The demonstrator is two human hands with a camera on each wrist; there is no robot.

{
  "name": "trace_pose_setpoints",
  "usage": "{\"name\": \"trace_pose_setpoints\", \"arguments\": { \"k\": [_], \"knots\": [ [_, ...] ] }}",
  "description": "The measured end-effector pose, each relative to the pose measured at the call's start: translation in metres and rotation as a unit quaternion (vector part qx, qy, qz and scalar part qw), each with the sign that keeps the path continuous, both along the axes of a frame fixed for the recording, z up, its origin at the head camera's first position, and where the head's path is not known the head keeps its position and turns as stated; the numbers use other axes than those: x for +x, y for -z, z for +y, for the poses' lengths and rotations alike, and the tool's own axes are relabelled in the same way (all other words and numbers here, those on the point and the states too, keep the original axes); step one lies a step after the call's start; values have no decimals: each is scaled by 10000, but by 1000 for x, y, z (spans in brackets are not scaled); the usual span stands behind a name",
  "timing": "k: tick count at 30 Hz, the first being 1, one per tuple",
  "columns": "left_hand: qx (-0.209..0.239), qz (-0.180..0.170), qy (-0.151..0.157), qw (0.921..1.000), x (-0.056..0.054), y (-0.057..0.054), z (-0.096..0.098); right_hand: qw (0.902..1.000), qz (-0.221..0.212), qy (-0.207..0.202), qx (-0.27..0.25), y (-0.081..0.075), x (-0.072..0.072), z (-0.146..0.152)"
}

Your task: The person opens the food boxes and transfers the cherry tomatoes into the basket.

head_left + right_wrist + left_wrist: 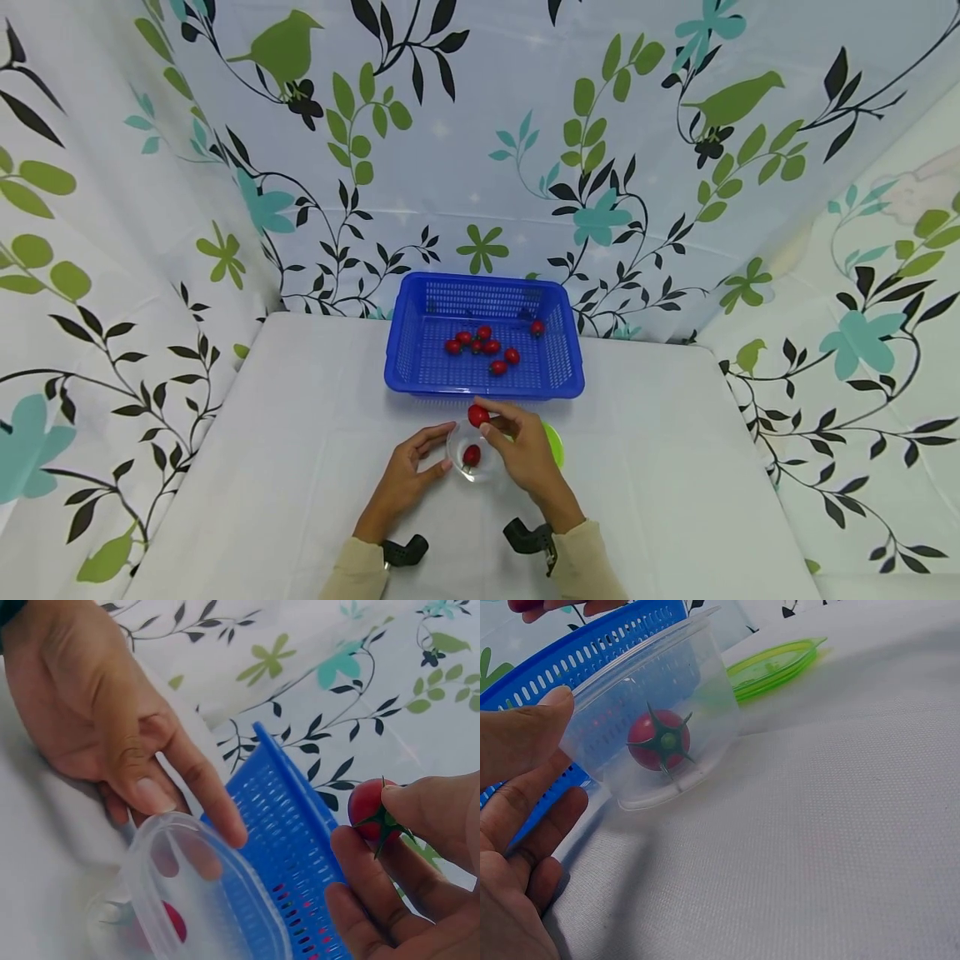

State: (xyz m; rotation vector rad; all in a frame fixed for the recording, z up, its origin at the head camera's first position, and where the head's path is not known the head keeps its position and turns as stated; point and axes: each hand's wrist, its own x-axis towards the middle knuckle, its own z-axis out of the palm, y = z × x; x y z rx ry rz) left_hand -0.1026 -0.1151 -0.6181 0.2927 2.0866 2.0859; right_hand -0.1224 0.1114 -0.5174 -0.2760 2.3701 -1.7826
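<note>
My right hand [531, 457] pinches a red cherry tomato [366, 806] with a green calyx between thumb and fingertips, raised above a small clear plastic container [714, 724]. In that container lies another cherry tomato [654, 741], its star-shaped calyx facing the left wrist camera. The thumb and fingers of my left hand [407, 473] hold the container's left side, the thumb at its rim. Beside the right hand, partly hidden under it in the head view, lies a bright green lid [774, 671].
A blue perforated basket [483, 389] stands just beyond the hands, with several cherry tomatoes [498, 367] spread on its bottom. White cloth covers the table [315, 417]. Patterned curtains [480, 150] hang behind and at both sides.
</note>
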Motion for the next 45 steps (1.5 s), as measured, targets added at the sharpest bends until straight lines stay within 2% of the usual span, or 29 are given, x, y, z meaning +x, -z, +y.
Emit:
{"name": "trace_pose_setpoints", "arguments": {
  "k": [13,20,30,35,40,45],
  "knots": [
    [-106,-34,11,9999,0,-2,-2,9993,367,107,-2,-19,-15,1],
    [-139,163,56,9998,0,-2,-2,9985,517,136,-111,-28,-28,2],
    [-106,39,32,9999,0,-1,-2,9970,696,139,-297,-35,-45,3],
    [-124,26,-8,9999,-1,2,-2,9960,852,139,-231,-38,-56,4],
    [-131,-46,-32,9999,0,0,-1,9965,815,155,-121,-42,-67,4],
    [-80,29,-14,10000,0,-2,-2,9974,682,214,36,-44,-76,5]
  ]
}}
